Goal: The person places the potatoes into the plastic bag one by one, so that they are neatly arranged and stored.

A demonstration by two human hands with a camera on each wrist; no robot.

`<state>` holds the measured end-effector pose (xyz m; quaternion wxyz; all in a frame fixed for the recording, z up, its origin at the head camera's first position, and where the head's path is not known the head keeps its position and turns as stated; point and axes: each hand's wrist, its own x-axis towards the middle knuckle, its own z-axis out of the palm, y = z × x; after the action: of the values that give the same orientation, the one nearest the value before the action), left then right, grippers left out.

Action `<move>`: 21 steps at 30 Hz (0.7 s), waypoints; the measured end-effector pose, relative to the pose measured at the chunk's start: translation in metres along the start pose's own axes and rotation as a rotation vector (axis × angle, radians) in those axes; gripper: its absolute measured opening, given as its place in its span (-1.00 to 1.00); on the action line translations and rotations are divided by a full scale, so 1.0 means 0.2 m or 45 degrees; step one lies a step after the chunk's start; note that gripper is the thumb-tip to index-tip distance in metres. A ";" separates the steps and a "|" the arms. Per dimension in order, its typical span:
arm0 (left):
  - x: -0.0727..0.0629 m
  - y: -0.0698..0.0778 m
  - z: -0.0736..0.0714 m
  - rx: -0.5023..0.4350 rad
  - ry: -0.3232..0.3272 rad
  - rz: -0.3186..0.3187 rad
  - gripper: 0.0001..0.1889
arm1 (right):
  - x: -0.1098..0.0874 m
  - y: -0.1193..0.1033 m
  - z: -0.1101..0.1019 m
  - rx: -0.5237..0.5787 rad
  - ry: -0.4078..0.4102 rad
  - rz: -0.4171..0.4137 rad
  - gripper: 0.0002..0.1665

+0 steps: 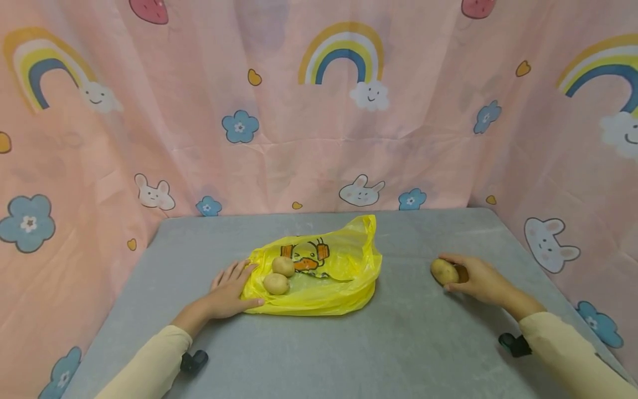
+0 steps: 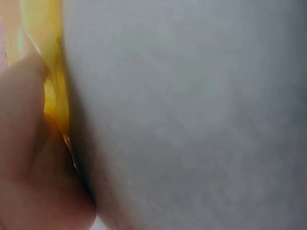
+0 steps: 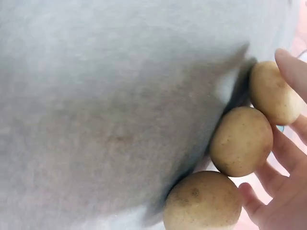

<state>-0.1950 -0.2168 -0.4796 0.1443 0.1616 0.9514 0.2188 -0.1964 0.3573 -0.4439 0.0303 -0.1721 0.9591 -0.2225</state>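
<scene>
Cream cloth makes the sleeve (image 1: 154, 354) at far left, and the left hand (image 1: 226, 293) lies spread on the left end of a yellow plastic bag (image 1: 339, 298). If that hand tugged the film, two potatoes (image 1: 276, 284) close to its fingers could roll away, being round and on loose plastic. They sit uncovered on the bag's left part; whether in its mouth or on an upper layer, I cannot tell, nor whether more lies inside. The bag, the only container here, slumps on the grey bench (image 1: 394, 343). Well apart at right, the right hand (image 1: 482, 279) has thumb and fingers around a potato (image 1: 443, 271). The right wrist view shows two more potatoes (image 3: 241, 142) lined up beside that hand; a careless nudge might scatter them.
</scene>
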 end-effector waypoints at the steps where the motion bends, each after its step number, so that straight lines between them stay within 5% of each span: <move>1: 0.00 0.00 0.00 0.003 0.002 -0.002 0.05 | 0.00 0.00 0.00 -0.022 -0.001 0.002 -0.11; 11: 0.02 -0.04 0.03 -0.012 0.035 0.015 0.05 | 0.01 -0.01 0.03 -0.141 -0.001 0.047 -0.07; 21: 0.01 -0.04 0.03 -0.014 0.018 0.003 0.05 | 0.00 -0.01 0.02 -0.056 0.030 0.028 -0.13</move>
<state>-0.1972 -0.2200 -0.4883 0.1384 0.1605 0.9510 0.2252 -0.1957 0.3538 -0.4477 0.0175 -0.1595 0.9660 -0.2029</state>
